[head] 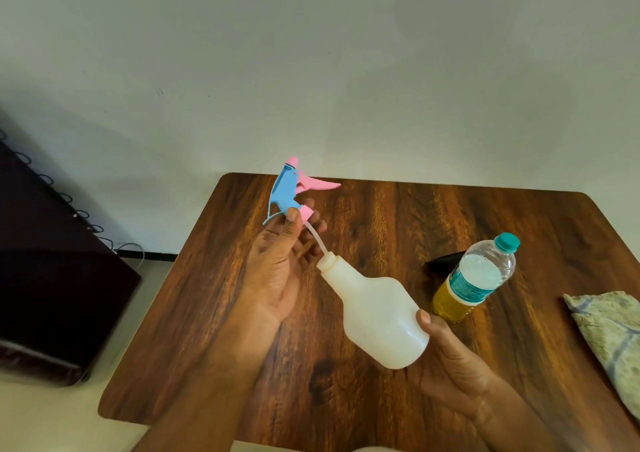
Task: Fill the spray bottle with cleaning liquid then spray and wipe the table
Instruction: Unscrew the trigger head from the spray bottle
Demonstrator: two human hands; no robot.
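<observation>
Left hand point(277, 271) pinches sprayer head point(291, 192); right hand point(453, 358) grips spray bottle point(377, 313) near cleaner bottle point(474, 278).

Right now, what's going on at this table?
A person has the spray head in the left hand, lifted off the white bottle held tilted in the right hand; its tube still dips into the neck. A capped bottle of yellow liquid and a cloth wait on the table.

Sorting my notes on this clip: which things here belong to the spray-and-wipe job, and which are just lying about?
Job: white spray bottle, blue-pink spray head, capped bottle of yellow liquid, cloth, table.
Lying about: dark object behind the capped bottle; dark furniture at left.
</observation>
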